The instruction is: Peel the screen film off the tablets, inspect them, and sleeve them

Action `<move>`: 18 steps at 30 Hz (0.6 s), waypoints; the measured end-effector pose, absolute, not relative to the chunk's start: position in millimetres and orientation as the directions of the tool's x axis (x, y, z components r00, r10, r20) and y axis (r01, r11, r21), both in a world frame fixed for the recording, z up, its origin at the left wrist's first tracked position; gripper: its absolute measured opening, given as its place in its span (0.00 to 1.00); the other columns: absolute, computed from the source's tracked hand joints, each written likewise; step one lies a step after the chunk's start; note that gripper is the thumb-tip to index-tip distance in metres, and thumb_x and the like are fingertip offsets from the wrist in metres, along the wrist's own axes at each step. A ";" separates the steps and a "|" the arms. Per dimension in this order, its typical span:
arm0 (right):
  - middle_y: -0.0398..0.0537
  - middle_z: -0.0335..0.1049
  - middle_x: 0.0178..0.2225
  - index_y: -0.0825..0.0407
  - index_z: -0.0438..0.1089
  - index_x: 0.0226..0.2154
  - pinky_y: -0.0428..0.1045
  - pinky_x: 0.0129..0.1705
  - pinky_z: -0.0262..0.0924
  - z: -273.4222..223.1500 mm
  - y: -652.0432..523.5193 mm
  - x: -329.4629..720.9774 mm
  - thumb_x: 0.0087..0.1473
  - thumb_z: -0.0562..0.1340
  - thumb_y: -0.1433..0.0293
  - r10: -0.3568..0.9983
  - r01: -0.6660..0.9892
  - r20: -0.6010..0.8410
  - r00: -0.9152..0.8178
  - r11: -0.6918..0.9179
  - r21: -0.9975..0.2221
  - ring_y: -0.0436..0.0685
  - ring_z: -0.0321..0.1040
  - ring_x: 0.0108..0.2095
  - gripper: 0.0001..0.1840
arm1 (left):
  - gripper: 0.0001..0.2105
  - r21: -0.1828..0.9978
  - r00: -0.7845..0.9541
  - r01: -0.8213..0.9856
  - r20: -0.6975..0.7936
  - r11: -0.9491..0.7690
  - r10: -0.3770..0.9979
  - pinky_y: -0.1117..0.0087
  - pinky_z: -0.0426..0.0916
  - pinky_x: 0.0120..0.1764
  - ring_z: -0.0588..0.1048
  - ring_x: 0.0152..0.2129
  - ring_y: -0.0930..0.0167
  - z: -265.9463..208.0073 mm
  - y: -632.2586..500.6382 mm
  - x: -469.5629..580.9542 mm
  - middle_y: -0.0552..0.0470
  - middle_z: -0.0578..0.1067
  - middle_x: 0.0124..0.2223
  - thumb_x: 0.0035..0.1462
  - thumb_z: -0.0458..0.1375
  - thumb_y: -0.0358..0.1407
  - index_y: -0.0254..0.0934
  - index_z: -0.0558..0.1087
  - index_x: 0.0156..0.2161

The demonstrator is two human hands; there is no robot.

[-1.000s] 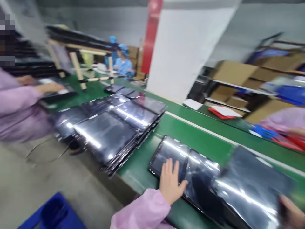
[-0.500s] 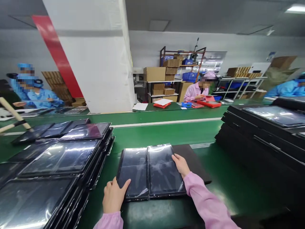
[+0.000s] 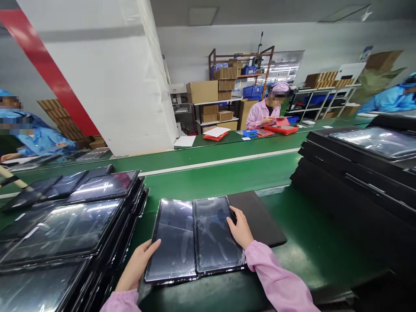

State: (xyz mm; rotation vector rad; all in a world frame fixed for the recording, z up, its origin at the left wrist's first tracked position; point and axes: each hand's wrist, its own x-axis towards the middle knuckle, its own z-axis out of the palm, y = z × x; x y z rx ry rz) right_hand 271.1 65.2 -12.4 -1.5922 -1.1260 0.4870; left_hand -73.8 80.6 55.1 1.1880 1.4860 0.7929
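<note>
Two dark glossy tablet screens lie side by side before me. My left hand [image 3: 138, 262] grips the outer edge of the left tablet screen [image 3: 173, 242], thumb on top and fingers out of sight beneath. On the opposite side, my right hand [image 3: 241, 227] holds the outer edge of the right tablet screen [image 3: 216, 242], thumb and a finger on its face. A flat black board or cover [image 3: 260, 216] sticks out to the right behind my right hand. The left screen's near corner seems slightly raised.
Tall piles of tablet screens [image 3: 74, 225] stand at left. A stack of black covers [image 3: 328, 190] with a screen on top rises at right. Across the green bench [image 3: 224, 171], a person in pink [image 3: 266, 110] handles red covers; people in blue sit at both sides.
The view has tilted and shifted. The tablet screens have moved slightly left over the black board. My left hand has slid outward, with its thumb nearer the left screen's edge.
</note>
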 end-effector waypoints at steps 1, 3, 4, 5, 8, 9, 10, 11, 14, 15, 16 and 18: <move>0.57 0.67 0.54 0.52 0.69 0.51 0.65 0.62 0.55 -13.3 63.9 273.3 0.49 0.60 0.64 0.858 0.394 0.227 0.461 0.031 -0.918 0.67 0.63 0.56 0.26 | 0.29 0.922 0.046 0.272 -0.297 0.274 0.954 0.63 0.71 0.44 0.77 0.42 0.55 65.8 82.6 -75.5 0.41 0.80 0.38 0.39 0.65 0.58 0.32 0.76 0.37; 0.56 0.67 0.55 0.51 0.68 0.52 0.63 0.61 0.58 -15.5 61.5 277.1 0.49 0.60 0.63 0.866 0.345 0.207 0.454 0.043 -0.938 0.65 0.65 0.56 0.27 | 0.30 0.922 0.022 0.312 -0.249 0.230 0.968 0.65 0.71 0.43 0.77 0.41 0.56 88.9 84.5 -80.2 0.44 0.80 0.37 0.35 0.66 0.60 0.34 0.76 0.34; 0.56 0.67 0.55 0.51 0.68 0.53 0.62 0.61 0.59 -16.6 60.6 278.7 0.48 0.60 0.62 0.869 0.315 0.193 0.456 0.045 -0.948 0.64 0.65 0.56 0.28 | 0.30 0.920 -0.025 0.331 -0.215 0.211 0.976 0.66 0.70 0.40 0.76 0.38 0.57 100.1 84.9 -83.2 0.45 0.80 0.35 0.33 0.67 0.60 0.34 0.76 0.32; 0.56 0.68 0.56 0.51 0.68 0.53 0.62 0.61 0.59 -17.6 60.0 280.2 0.48 0.61 0.61 0.870 0.282 0.177 0.461 0.045 -0.958 0.64 0.66 0.56 0.28 | 0.30 0.917 -0.060 0.344 -0.196 0.205 0.979 0.67 0.70 0.38 0.76 0.36 0.57 110.3 85.2 -85.8 0.46 0.79 0.32 0.33 0.67 0.60 0.34 0.76 0.32; 0.58 0.70 0.55 0.51 0.69 0.52 0.61 0.59 0.62 -18.6 59.3 284.7 0.48 0.62 0.57 0.869 0.172 0.110 0.482 0.029 -0.985 0.64 0.68 0.55 0.29 | 0.29 0.922 -0.112 0.321 -0.190 0.217 0.975 0.67 0.70 0.34 0.76 0.32 0.59 126.1 86.4 -82.4 0.48 0.78 0.30 0.35 0.67 0.60 0.35 0.75 0.34; 0.59 0.71 0.54 0.51 0.70 0.50 0.61 0.58 0.63 -18.0 59.1 286.2 0.48 0.63 0.55 0.869 0.137 0.086 0.487 0.022 -0.990 0.64 0.69 0.54 0.29 | 0.29 0.931 -0.137 0.298 -0.176 0.210 0.975 0.66 0.70 0.35 0.76 0.33 0.59 124.3 86.8 -74.9 0.48 0.78 0.31 0.35 0.66 0.60 0.35 0.75 0.35; 0.59 0.72 0.53 0.51 0.71 0.49 0.61 0.58 0.63 -17.0 58.7 287.6 0.48 0.63 0.53 0.869 0.105 0.064 0.491 0.014 -0.994 0.65 0.70 0.54 0.29 | 0.30 0.941 -0.157 0.277 -0.155 0.194 0.975 0.66 0.70 0.36 0.76 0.35 0.58 118.5 87.0 -63.7 0.48 0.78 0.32 0.36 0.66 0.60 0.35 0.74 0.35; 0.59 0.73 0.52 0.51 0.72 0.49 0.61 0.58 0.64 -15.6 58.1 288.6 0.49 0.62 0.51 0.868 0.077 0.045 0.495 0.008 -0.997 0.65 0.70 0.54 0.29 | 0.30 0.954 -0.166 0.254 -0.121 0.161 0.979 0.65 0.70 0.39 0.75 0.37 0.58 109.0 86.9 -49.5 0.47 0.78 0.34 0.36 0.66 0.60 0.35 0.74 0.35; 0.58 0.74 0.52 0.51 0.74 0.47 0.62 0.58 0.63 -11.0 54.2 289.3 0.51 0.60 0.46 0.864 0.027 0.015 0.504 0.002 -1.000 0.66 0.70 0.54 0.31 | 0.29 0.977 -0.081 0.194 -0.075 0.089 0.994 0.63 0.68 0.41 0.75 0.37 0.58 67.5 83.9 0.3 0.44 0.77 0.34 0.42 0.62 0.62 0.34 0.72 0.33; 0.58 0.74 0.52 0.51 0.74 0.47 0.62 0.58 0.63 -9.8 52.3 288.7 0.50 0.60 0.45 0.862 0.022 0.013 0.506 0.002 -1.000 0.66 0.70 0.54 0.32 | 0.29 0.984 -0.016 0.152 -0.086 0.088 0.996 0.63 0.68 0.41 0.75 0.37 0.59 53.4 82.1 14.8 0.44 0.77 0.35 0.44 0.60 0.62 0.34 0.72 0.34; 0.57 0.74 0.51 0.51 0.75 0.46 0.62 0.59 0.62 -9.1 50.3 287.9 0.50 0.61 0.44 0.861 0.022 0.013 0.509 0.002 -1.000 0.66 0.69 0.55 0.32 | 0.29 0.988 0.042 0.123 -0.099 0.093 0.994 0.63 0.68 0.42 0.75 0.37 0.59 41.0 80.1 26.5 0.44 0.77 0.35 0.45 0.60 0.61 0.34 0.72 0.35; 0.56 0.74 0.51 0.50 0.76 0.44 0.62 0.61 0.60 -8.8 46.5 285.9 0.49 0.62 0.45 0.858 0.030 0.013 0.513 -0.003 -1.000 0.66 0.69 0.55 0.30 | 0.27 0.988 0.155 0.113 -0.124 0.107 0.980 0.63 0.67 0.44 0.75 0.36 0.60 24.0 76.2 40.7 0.45 0.77 0.36 0.47 0.59 0.60 0.34 0.71 0.35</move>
